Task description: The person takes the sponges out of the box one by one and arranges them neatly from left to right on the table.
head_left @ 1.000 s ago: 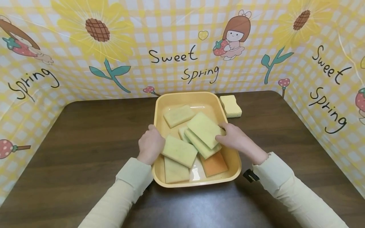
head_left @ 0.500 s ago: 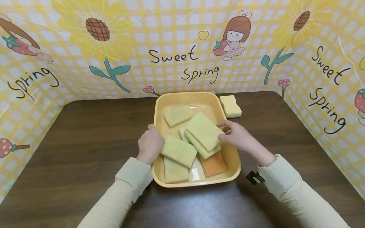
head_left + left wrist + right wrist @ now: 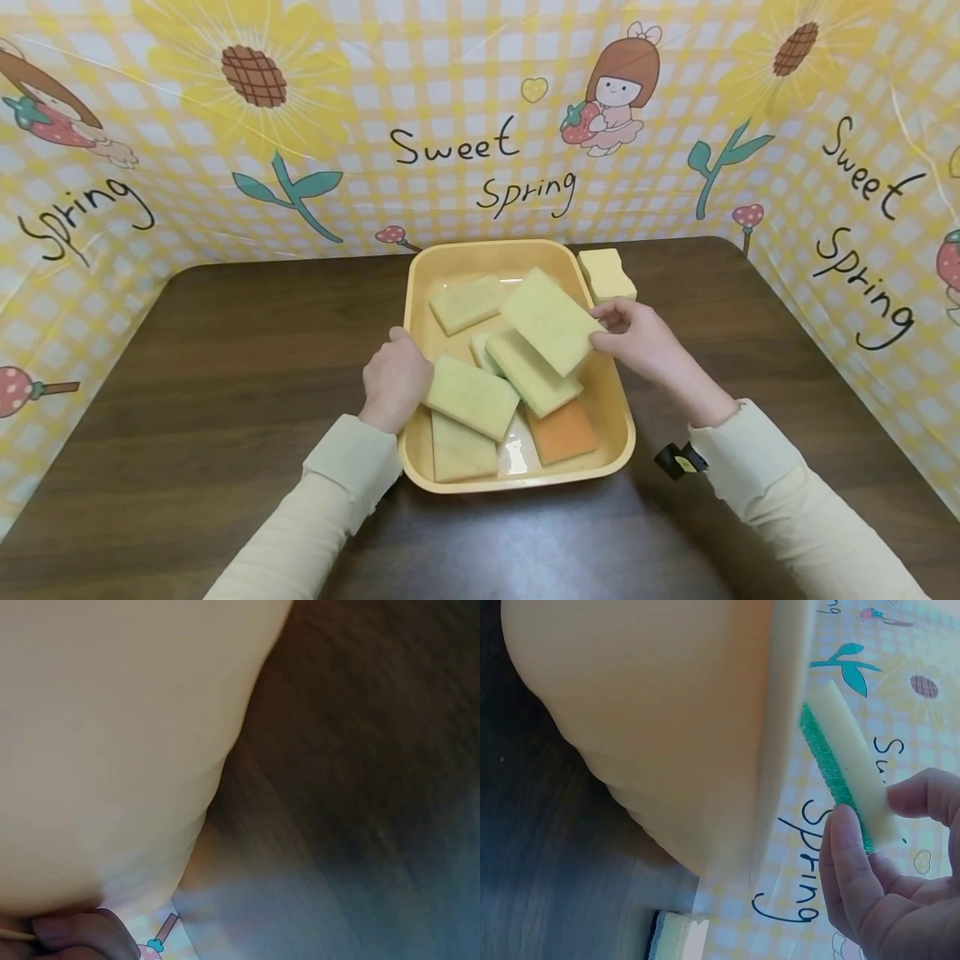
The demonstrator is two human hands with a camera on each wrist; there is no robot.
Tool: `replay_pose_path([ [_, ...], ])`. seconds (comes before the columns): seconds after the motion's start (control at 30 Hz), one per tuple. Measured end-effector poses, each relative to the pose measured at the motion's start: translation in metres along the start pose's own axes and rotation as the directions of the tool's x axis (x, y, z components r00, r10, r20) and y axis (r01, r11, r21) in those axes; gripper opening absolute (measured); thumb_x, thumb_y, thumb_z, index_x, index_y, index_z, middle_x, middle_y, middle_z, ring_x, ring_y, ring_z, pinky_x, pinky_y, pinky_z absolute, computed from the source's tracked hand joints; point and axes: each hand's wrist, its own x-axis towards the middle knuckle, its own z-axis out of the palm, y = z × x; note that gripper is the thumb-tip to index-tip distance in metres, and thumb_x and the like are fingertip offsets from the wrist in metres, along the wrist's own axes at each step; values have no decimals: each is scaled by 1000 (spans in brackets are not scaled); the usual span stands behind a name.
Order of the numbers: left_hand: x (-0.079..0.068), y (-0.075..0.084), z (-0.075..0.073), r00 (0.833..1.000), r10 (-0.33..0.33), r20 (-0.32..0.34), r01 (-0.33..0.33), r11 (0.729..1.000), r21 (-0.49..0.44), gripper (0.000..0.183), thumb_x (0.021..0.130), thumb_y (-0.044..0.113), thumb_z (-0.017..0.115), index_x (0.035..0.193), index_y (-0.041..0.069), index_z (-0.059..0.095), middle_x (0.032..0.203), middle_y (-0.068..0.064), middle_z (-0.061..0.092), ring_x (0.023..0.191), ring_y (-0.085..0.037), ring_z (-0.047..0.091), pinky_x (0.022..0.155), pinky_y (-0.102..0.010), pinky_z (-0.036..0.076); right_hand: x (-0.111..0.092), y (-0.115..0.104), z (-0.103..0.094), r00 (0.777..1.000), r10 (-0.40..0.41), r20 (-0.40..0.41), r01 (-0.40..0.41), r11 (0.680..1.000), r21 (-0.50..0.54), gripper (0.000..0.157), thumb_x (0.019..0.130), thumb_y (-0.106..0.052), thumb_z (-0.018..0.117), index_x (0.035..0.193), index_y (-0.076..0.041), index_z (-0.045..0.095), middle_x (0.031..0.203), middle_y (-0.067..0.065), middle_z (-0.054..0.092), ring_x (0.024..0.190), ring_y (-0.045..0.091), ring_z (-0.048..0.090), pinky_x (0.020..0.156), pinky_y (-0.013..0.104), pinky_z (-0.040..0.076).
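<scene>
The left hand (image 3: 397, 382) is curled over the left rim of a shallow yellow plastic tray with rounded corners (image 3: 525, 483), gripping it. Just right of that hand, inside the tray, a flat pale yellow foam sponge (image 3: 474, 396) overlaps a second pale rectangular sponge (image 3: 462, 450). Between the hands lie a pale yellow sponge with a green edge (image 3: 532, 373) and a flat orange rectangle (image 3: 562, 433).

The right hand (image 3: 637, 333), well apart from the left, pinches a rectangular foam sponge slab (image 3: 551, 321) by its right corner, thumb on one face and fingers on the other. It is raised over the tray, tilted: one face smooth pale yellow, the other bright green and rough-fibred. Just beyond the right hand, outside the tray, rests a pale yellow foam block with wavy sides (image 3: 606, 273).
</scene>
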Motion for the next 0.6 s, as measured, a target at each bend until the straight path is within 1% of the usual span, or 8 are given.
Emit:
replay_pose_path([
  [0.17,0,0,0,1000,7,1,-7,1000,6,17,88,11,45,97,-4,45,87,-27,65,77,-40,66,66,-51,52,2,0,-7,999,-23,-44,26,997,69,36,89,-11,56,121,5,54,101,11,59,89,11,59,78,21,49],
  [0.23,1,0,0,1000,9,-2,-9,1000,8,17,88,11,45,97,-3,45,87,-27,65,77,-40,66,65,-51,52,3,0,-11,997,-25,-67,31,995,93,36,89,-10,56,120,6,53,99,10,59,83,5,58,74,18,50],
  [0.3,1,-1,0,1000,10,-3,-10,1000,9,17,88,11,46,97,-3,45,87,-27,65,76,-40,66,65,-51,52,5,2,-15,996,-14,-87,23,994,106,37,90,-11,56,122,7,51,99,9,58,81,2,57,73,16,50],
  [0.4,0,-1,0,1000,9,-3,-9,1000,9,17,88,11,46,97,-3,45,86,-27,65,76,-39,66,64,-50,52,10,7,-24,993,19,-116,-5,993,117,41,90,-12,55,126,6,48,101,8,56,80,2,57,75,16,48],
  [0.47,0,-1,0,1000,8,-2,-8,1000,7,17,89,12,45,97,-3,44,86,-26,64,76,-39,66,64,-50,52,14,13,-30,990,43,-133,-27,992,127,43,90,-13,54,128,6,47,103,6,55,79,2,58,80,19,47],
  [0.6,0,-1,1,1000,9,-5,-9,1000,2,17,89,12,45,97,-3,45,86,-26,64,77,-40,66,65,-50,52,24,25,-42,979,83,-184,-62,991,117,44,90,-15,53,129,5,46,102,4,55,72,-4,58,81,22,46],
])
